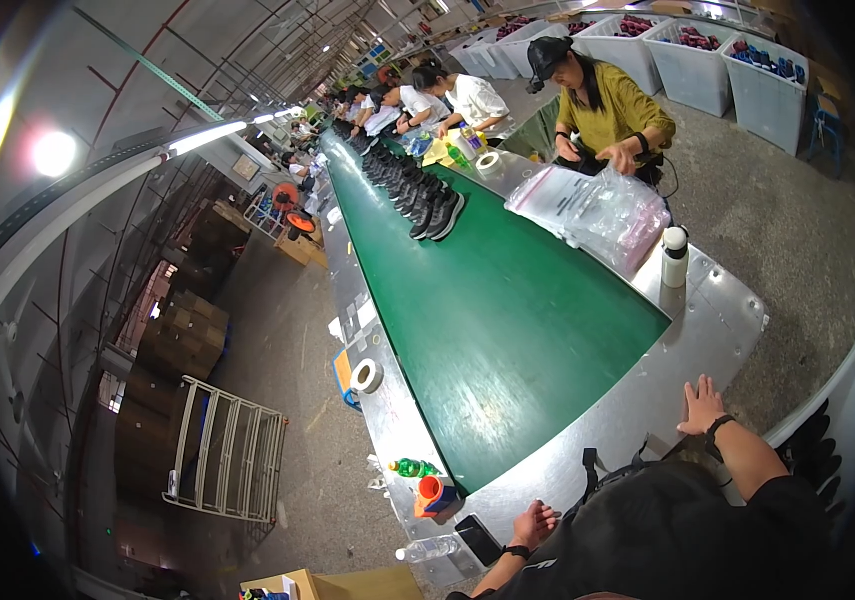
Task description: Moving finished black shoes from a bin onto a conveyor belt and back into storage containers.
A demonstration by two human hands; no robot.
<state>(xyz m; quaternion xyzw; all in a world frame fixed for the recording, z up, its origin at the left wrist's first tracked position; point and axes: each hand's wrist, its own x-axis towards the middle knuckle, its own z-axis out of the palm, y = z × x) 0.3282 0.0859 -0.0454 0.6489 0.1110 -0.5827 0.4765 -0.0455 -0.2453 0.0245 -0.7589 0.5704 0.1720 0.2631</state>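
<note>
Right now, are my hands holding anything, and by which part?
Nothing is held: the left hand and right hand both rest flat on the metal table edge.

One green conveyor belt [508, 310]; two tape rolls [368, 375]; one white bottle [675, 256]; one green bottle [414, 467]; one clear bottle [428, 548]; one black phone [479, 539]; five white bins [693, 70]; shoes [418, 190] too crowded to count.

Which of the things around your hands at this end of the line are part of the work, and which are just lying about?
Part of the work:
left hand on the metal end plate
right hand flat on the same plate
green conveyor belt
row of black shoes

Lying about:
phone
orange cup
green bottle
clear bottle
tape roll
</note>
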